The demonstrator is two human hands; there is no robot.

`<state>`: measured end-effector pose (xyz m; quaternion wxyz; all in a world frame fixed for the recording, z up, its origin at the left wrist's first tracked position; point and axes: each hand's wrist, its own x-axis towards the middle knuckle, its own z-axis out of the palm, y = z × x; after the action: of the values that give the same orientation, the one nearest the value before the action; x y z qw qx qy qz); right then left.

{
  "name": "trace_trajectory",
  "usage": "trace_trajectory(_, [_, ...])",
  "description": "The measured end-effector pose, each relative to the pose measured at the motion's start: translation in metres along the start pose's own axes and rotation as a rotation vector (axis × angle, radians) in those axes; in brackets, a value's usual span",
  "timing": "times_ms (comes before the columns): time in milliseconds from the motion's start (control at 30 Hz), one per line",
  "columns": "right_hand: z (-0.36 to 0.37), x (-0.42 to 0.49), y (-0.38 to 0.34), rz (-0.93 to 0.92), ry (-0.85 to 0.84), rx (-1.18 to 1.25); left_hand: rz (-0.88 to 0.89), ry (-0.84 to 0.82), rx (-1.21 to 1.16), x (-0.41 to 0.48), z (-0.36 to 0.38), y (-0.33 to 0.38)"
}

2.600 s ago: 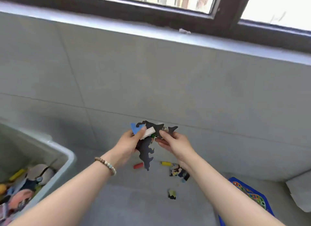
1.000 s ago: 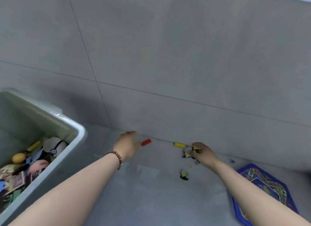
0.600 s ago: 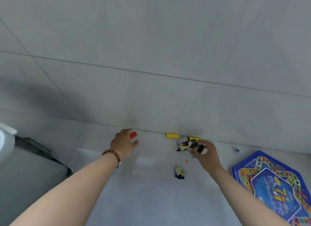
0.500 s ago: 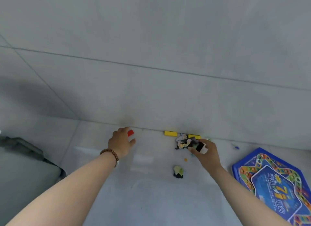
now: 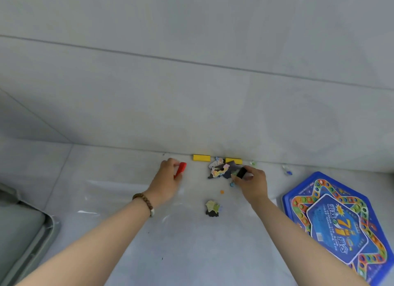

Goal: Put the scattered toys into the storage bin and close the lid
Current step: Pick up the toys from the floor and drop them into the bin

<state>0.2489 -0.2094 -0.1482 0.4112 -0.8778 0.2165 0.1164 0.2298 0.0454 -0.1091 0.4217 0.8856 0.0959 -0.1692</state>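
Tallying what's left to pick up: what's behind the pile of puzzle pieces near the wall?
A yellow block lies behind the pile, against the wall; the pile covers its lower edge. Anything under the pile cannot be seen.

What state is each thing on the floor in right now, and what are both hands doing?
left hand, gripping red block
red block, tilted in that grip
right hand, pinching black piece
black piece, held at fingertips
puzzle pile, loose by the wall
yellow block, lying along the wall
second yellow block, same, partly hidden by puzzle pile
lone puzzle piece, lying by itself
game board, flat, face up
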Motion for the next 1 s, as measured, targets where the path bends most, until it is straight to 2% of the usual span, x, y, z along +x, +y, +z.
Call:
trace_trajectory(167, [-0.003,-0.007,0.002,0.008,0.044,0.022,-0.173,-0.162,-0.629,-0.015,0.023,0.03])
trace_trajectory(300, [-0.009,-0.025,-0.01,0.043,0.071,0.137,-0.425,-0.24,-1.179,-0.024,0.028,0.029])
trace_trajectory(367, [-0.015,-0.033,-0.017,0.064,0.076,0.257,-0.526,-0.246,-1.295,-0.026,0.028,0.029])
trace_trajectory(433, [-0.019,-0.044,-0.028,0.042,0.057,0.367,-0.574,-0.286,-1.328,-0.028,0.029,0.028])
trace_trajectory(533, [-0.018,-0.064,-0.051,-0.024,-0.233,0.475,-0.6,-0.406,-1.314,-0.031,0.031,0.028])
trace_trajectory(600, [-0.013,-0.074,-0.053,-0.068,-0.352,0.381,-0.581,-0.46,-1.279,-0.035,0.032,0.029])
trace_trajectory(733, [-0.013,-0.076,-0.022,-0.05,-0.131,0.25,-0.519,-0.353,-1.117,-0.043,0.031,0.021])
trace_trajectory(833, [-0.008,-0.082,-0.003,-0.032,-0.125,0.162,-0.543,-0.308,-1.03,-0.052,0.032,0.008])
trace_trajectory(1000, [0.002,-0.079,0.001,-0.14,-0.118,0.008,-0.548,-0.301,-1.036,-0.06,0.03,0.007])
